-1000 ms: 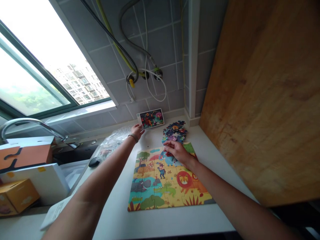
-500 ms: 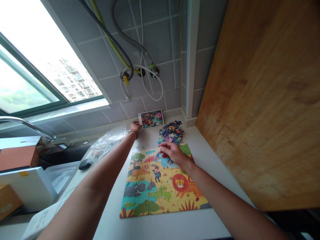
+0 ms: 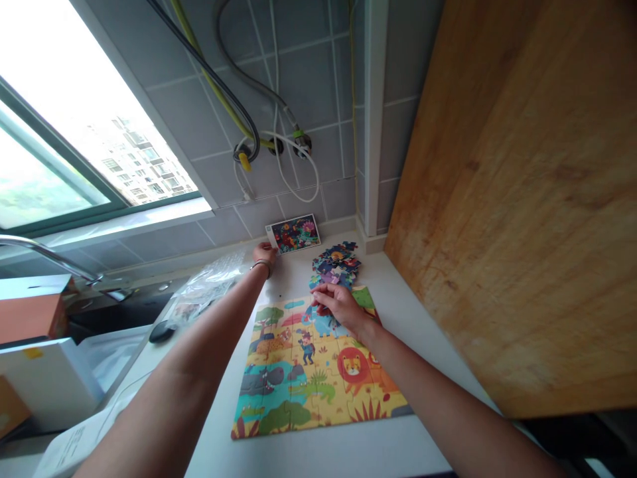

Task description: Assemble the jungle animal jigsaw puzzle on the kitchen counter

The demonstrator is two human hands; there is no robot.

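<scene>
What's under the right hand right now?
Beneath the right hand is the far part of the animal puzzle, with a blue animal partly showing. Whatever the hand itself covers can't be seen.

You have a curved silver faucet (image 3: 50, 250) over a dark sink (image 3: 94, 320) at left, a yellow hose (image 3: 182, 24) before grey wall tiles (image 3: 174, 113), and a brown wooden panel (image 3: 522, 219) at right.

There are two hands (image 3: 265, 253) (image 3: 342, 309), one joined puzzle (image 3: 318, 375), one picture card (image 3: 297, 234) and one piece pile (image 3: 334, 267).
</scene>
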